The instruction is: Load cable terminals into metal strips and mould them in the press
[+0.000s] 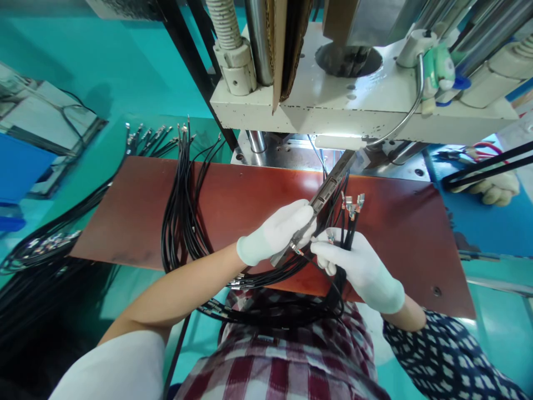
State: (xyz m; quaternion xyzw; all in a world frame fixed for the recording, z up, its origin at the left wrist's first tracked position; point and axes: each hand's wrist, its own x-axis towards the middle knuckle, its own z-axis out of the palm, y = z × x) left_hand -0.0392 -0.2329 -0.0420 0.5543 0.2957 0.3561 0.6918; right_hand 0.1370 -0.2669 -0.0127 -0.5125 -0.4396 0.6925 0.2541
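My left hand (281, 230), in a white glove, is closed around a long grey metal bar (328, 189) that slants from the machine down towards my lap. My right hand (358, 266), gloved too, grips several black cables whose metal terminals (352, 205) point upward. Its thumb and fingertips are pressed together near one cable terminal (295, 247) at the bar's lower end. Behind the hands, more black cables run under the bar and across the reddish-brown board (245, 194).
A white press machine (291, 114) with metal columns stands beyond the board. A looped black cable bundle (181, 205) crosses the board's left part, and more cables (75, 216) hang at the far left. Pliers (452, 155) and a crumpled glove (495, 189) lie at right.
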